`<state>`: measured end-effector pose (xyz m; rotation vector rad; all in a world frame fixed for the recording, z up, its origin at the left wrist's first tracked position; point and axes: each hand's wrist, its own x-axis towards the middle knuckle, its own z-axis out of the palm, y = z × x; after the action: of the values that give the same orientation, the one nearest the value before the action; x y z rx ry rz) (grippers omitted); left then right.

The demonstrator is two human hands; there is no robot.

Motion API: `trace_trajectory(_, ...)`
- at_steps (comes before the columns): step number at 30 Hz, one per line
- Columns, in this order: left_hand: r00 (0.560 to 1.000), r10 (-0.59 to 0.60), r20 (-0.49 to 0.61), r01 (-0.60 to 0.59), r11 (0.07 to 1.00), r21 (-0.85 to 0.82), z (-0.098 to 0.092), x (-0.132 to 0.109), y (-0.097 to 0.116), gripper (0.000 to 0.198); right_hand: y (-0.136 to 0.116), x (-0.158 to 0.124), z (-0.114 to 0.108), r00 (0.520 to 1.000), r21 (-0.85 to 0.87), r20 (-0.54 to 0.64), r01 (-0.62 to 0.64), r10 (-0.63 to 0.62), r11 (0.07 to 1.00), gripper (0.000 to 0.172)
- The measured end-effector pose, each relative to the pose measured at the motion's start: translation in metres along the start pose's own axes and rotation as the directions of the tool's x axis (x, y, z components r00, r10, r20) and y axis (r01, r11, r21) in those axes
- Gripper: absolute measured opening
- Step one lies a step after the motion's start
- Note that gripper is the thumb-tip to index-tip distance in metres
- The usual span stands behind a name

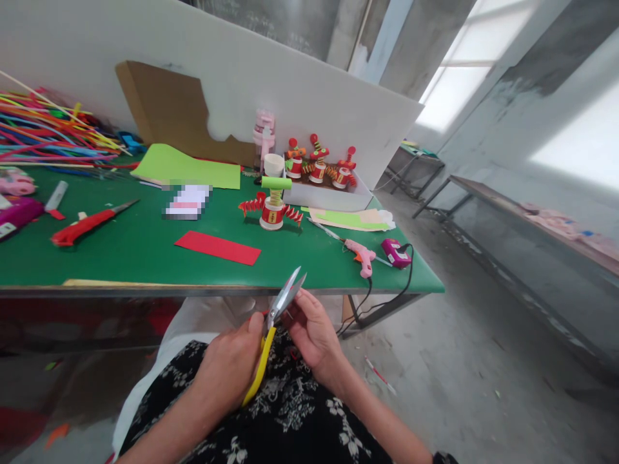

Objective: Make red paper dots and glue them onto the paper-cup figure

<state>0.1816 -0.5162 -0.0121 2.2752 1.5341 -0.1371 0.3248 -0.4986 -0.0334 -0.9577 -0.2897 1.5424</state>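
My left hand [232, 357] is wrapped round the scissors [262, 372], which have a yellow handle and bare metal blades. The blades stand slightly apart and point up toward the table edge, above my lap. Close by the blades, my right hand [313, 335] has its thumb and fingertips drawn together. What they pinch is too small and too hidden to name. A red paper strip [218, 248] lies on the table just beyond the scissors. Behind it stands a small figure [272, 214] with a red-and-white cup body, folded red paper arms and a green roll on top.
On the green table [145, 261] lie a pink glue gun [360, 254] with its cord, red-handled scissors [89, 225] and green paper [193, 169]. A white box [333, 195] holds several finished figures. Colourful pipe cleaners [53, 132] are heaped at left. A white board [217, 84] stands behind.
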Motion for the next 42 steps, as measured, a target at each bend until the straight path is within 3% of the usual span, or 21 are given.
trace_trajectory(15,0.999,-0.009,0.033,0.010,1.000,-0.022,-0.004,-0.002,0.001,0.033,0.000,0.001,-0.004,0.999,-0.082,0.026,0.035,-0.033,0.996,0.011)
trace_trajectory(28,0.997,-0.005,0.083,0.003,1.000,0.031,-0.011,-0.005,0.000,0.035,-0.009,0.001,-0.007,0.998,-0.046,0.055,0.015,-0.013,0.999,0.032)
trace_trajectory(42,0.988,-0.017,0.151,0.011,0.999,0.040,-0.011,-0.006,-0.002,0.038,-0.013,0.003,-0.011,0.995,-0.103,0.085,0.070,-0.061,0.992,0.029)
